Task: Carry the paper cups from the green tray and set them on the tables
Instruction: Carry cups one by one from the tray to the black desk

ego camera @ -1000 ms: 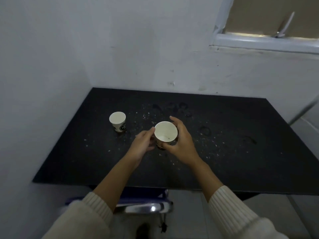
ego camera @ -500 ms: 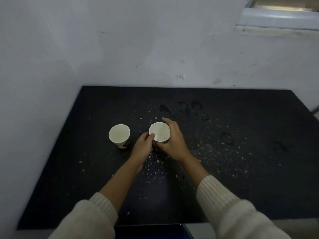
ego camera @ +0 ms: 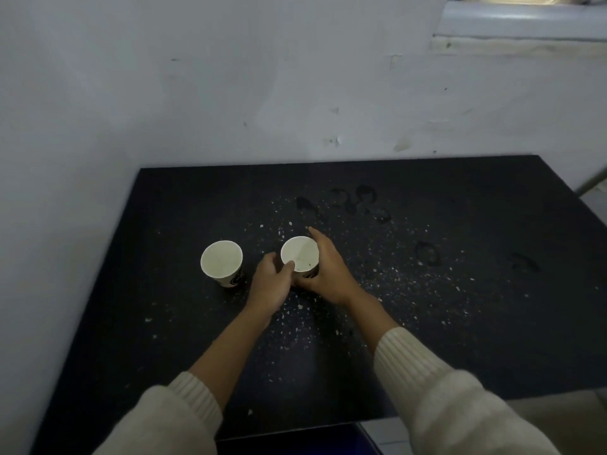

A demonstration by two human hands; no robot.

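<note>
Two white paper cups stand upright on the black table (ego camera: 460, 323). My left hand (ego camera: 271, 285) and my right hand (ego camera: 328, 274) both curl round the right cup (ego camera: 299, 254), one on each side, with the cup's base on the tabletop. The left cup (ego camera: 221, 262) stands free a short way to its left, touched by neither hand. No green tray is in view.
White crumbs and dark ring marks are scattered over the middle of the table. White walls close in at the back and left. A window sill (ego camera: 525, 21) sits at the upper right. A dark blue object (ego camera: 295, 441) shows below the table's near edge.
The view has moved closer over the table. Both hands carried the cup slightly left and down toward the tabletop, nearer the other cup.
</note>
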